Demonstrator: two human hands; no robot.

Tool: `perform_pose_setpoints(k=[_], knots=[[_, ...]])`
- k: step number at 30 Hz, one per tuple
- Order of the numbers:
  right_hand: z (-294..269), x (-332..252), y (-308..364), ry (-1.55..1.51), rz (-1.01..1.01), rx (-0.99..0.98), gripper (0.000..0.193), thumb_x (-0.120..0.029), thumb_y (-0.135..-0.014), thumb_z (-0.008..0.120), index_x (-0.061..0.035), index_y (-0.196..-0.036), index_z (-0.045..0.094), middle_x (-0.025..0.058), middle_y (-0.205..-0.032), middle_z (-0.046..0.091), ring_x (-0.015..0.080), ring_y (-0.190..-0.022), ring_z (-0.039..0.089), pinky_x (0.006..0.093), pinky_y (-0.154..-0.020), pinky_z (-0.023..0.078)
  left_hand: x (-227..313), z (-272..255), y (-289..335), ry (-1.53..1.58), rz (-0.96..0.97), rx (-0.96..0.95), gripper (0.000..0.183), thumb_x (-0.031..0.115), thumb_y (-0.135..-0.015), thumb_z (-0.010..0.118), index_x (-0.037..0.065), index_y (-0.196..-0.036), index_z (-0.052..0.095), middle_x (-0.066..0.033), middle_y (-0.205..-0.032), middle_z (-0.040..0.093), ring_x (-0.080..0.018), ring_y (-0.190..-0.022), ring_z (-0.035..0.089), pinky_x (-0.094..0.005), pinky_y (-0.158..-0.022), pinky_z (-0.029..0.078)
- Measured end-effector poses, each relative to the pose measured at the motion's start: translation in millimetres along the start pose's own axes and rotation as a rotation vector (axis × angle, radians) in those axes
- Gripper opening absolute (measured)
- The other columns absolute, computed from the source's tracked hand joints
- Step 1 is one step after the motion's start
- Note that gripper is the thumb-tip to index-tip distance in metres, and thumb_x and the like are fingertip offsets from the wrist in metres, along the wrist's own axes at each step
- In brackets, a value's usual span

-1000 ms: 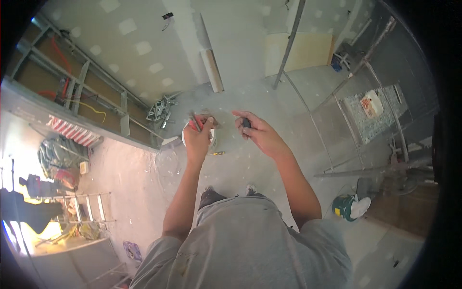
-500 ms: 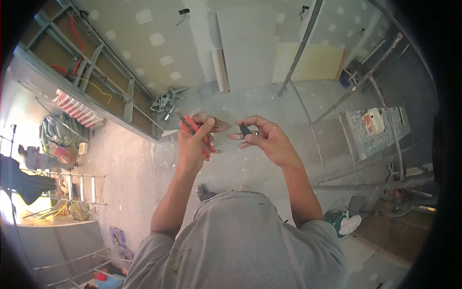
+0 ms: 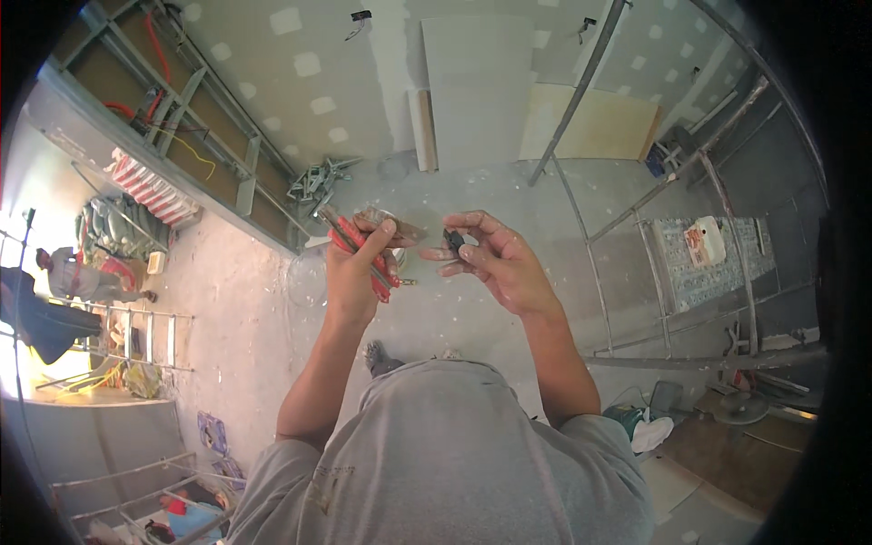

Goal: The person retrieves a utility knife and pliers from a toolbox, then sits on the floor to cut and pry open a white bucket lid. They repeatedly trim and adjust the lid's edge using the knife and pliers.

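Observation:
My left hand (image 3: 352, 283) is closed around a red-handled tool (image 3: 343, 234), possibly pliers, with a grey bar alongside it. A brownish, pointed, blade-like piece (image 3: 400, 225) sticks out past the thumb toward the right; its kind is hard to make out. Opposite it, my right hand (image 3: 509, 263) pinches a small dark block (image 3: 453, 241) between thumb and fingers. A short gap separates the two hands, which are raised in front of my chest above the floor. Whitish smears mark the right fingers.
Metal scaffold tubes (image 3: 581, 91) rise at the right, near a speckled board (image 3: 699, 282) bearing a white container (image 3: 706, 241). A metal-framed partition (image 3: 195, 136) stands left, with metal offcuts (image 3: 318, 182) at its foot. Another person (image 3: 82, 272) is at far left.
The dark block has turned in my right fingers. Both hands have shifted slightly left in the picture, and the room has shifted a little with the head's movement.

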State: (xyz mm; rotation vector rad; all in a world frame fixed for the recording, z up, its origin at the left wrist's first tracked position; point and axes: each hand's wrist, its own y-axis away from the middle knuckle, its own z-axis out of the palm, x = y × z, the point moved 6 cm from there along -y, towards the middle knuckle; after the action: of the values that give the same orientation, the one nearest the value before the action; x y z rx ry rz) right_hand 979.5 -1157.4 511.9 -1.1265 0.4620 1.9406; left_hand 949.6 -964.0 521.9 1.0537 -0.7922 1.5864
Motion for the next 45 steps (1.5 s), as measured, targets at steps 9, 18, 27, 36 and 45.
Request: perform_pose_setpoints(k=[9, 18, 27, 36, 45], knots=[[-1, 0, -6, 0.127, -0.067, 0.061, 0.030, -0.001, -0.102, 0.055, 0.0036, -0.131, 0.059, 0.0136, -0.119, 0.067, 0.0239, -0.107, 0.070, 0.0332, -0.084, 0.058, 10, 3, 2, -0.006, 0.009, -0.011, 0.018, 0.011, -0.096, 0.071, 0.002, -0.092, 0.056, -0.0232, -0.091, 0.074, -0.0131, -0.054, 0.061, -0.0248, -0.044, 0.045], [1, -8, -8, 0.158, -0.143, 0.139, 0.023, 0.000, -0.097, 0.065, 0.0043, -0.120, 0.069, 0.0083, -0.104, 0.073, 0.0121, -0.093, 0.069, 0.0258, -0.081, 0.054, 18, 2, 2, 0.002, 0.061, 0.000, 0.019, 0.011, -0.097, 0.069, 0.002, -0.097, 0.053, -0.0230, -0.092, 0.073, -0.0143, -0.060, 0.065, -0.0240, -0.046, 0.046], [16, -26, 2, 0.271, -0.356, 0.261, 0.023, 0.013, -0.090, 0.065, 0.0047, -0.111, 0.068, 0.0156, -0.105, 0.071, 0.0215, -0.093, 0.072, 0.0316, -0.082, 0.059, 23, -1, 10, 0.024, 0.035, 0.015, 0.012, 0.013, -0.099, 0.065, 0.002, -0.098, 0.059, -0.0161, -0.091, 0.071, -0.0101, -0.059, 0.058, -0.0213, -0.049, 0.044], [23, -27, 7, 0.337, -0.470, 0.188, 0.010, 0.012, -0.096, 0.061, 0.0083, -0.105, 0.064, 0.0171, -0.108, 0.071, 0.0206, -0.099, 0.072, 0.0311, -0.089, 0.059, 23, 2, 14, 0.080, 0.068, 0.031, 0.019, 0.013, -0.097, 0.069, 0.002, -0.098, 0.054, -0.0216, -0.091, 0.072, -0.0134, -0.054, 0.060, -0.0253, -0.044, 0.046], [26, -27, 15, 0.616, -0.663, 0.205, 0.009, 0.013, -0.092, 0.065, 0.0044, -0.096, 0.065, 0.0179, -0.107, 0.071, 0.0196, -0.093, 0.071, 0.0310, -0.084, 0.059, 21, 3, 20, 0.057, 0.063, 0.033, 0.012, 0.012, -0.099, 0.065, 0.003, -0.100, 0.057, -0.0169, -0.093, 0.071, -0.0121, -0.061, 0.060, -0.0224, -0.048, 0.048]])
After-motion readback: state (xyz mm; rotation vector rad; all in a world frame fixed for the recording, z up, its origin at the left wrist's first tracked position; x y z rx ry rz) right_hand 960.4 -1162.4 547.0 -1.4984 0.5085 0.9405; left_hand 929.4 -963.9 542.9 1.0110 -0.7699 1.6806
